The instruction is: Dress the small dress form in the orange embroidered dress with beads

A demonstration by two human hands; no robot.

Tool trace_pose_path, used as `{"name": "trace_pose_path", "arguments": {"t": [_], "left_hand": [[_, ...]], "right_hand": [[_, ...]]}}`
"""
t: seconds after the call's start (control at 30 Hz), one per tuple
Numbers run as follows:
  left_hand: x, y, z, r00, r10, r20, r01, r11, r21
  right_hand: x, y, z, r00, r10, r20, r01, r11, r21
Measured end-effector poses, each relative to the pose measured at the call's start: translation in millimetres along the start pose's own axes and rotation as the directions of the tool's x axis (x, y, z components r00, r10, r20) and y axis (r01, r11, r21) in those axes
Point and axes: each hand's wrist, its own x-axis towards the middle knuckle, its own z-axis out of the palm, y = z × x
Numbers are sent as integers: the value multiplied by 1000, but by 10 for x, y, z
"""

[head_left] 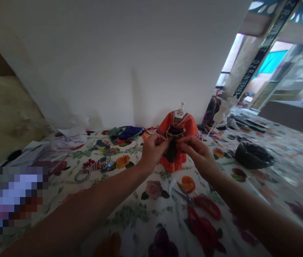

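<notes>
A small dress form (180, 113) stands upright near the wall, wearing an orange dress (190, 124) with wide sleeves and a dark green front panel (170, 151). White beads edge its neckline, and a bead string (177, 134) crosses the waist. My left hand (153, 150) is closed in a pinch at the left of the waist, where the bead string runs down to its fingertips. On the other side, my right hand (198, 153) pinches at the waist too; whatever lies between its fingertips is too small to make out.
Scissors with red handles (207, 207) lie open in front of the dress form. A black bowl (254, 155) sits at right, a white bare form (222, 112) behind it. At left are bracelets (82, 175), beads (111, 151) and folded blue-green cloth (127, 132).
</notes>
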Motion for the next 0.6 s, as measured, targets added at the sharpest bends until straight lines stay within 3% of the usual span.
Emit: {"name": "trace_pose_path", "arguments": {"t": [0.13, 0.27, 0.43, 0.6], "left_hand": [[-29, 73, -31, 999, 30, 31, -31, 999, 17], [-41, 112, -77, 986, 140, 95, -151, 981, 122], [-57, 135, -134, 951, 258, 170, -293, 927, 234], [-68, 200, -204, 927, 300, 223, -349, 908, 231]], "right_hand": [[24, -27, 98, 998, 55, 40, -56, 998, 25], [47, -26, 197, 987, 157, 33, -160, 975, 154], [117, -22, 264, 941, 334, 56, -322, 831, 453], [166, -33, 252, 894, 424, 142, -424, 705, 568]]}}
